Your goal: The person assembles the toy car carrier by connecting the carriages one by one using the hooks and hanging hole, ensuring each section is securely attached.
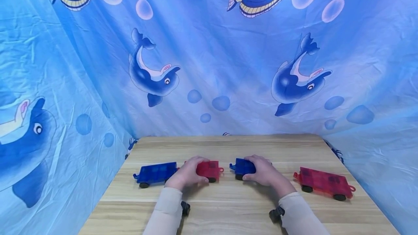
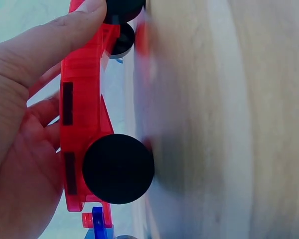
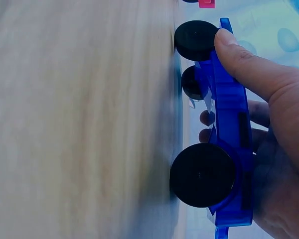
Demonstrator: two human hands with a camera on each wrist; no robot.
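My left hand (image 1: 191,173) grips a red toy train car (image 1: 209,169) from above, thumb on its near side. In the left wrist view, the red car (image 2: 82,124) has black wheels, and its end meets a blue hook (image 2: 98,219). That hook belongs with the blue car (image 1: 158,172) on the left in the head view. My right hand (image 1: 265,171) holds a second blue car (image 1: 243,168), thumb along its side near a wheel, fingers round the far side, as the right wrist view shows. Its hook faces the red car's ring across a small gap.
Another red car (image 1: 324,182) stands by itself at the right of the wooden table (image 1: 225,213). A blue cloth with dolphins and fish (image 1: 209,46) hangs behind and along both sides. Each wrist wears a small black camera.
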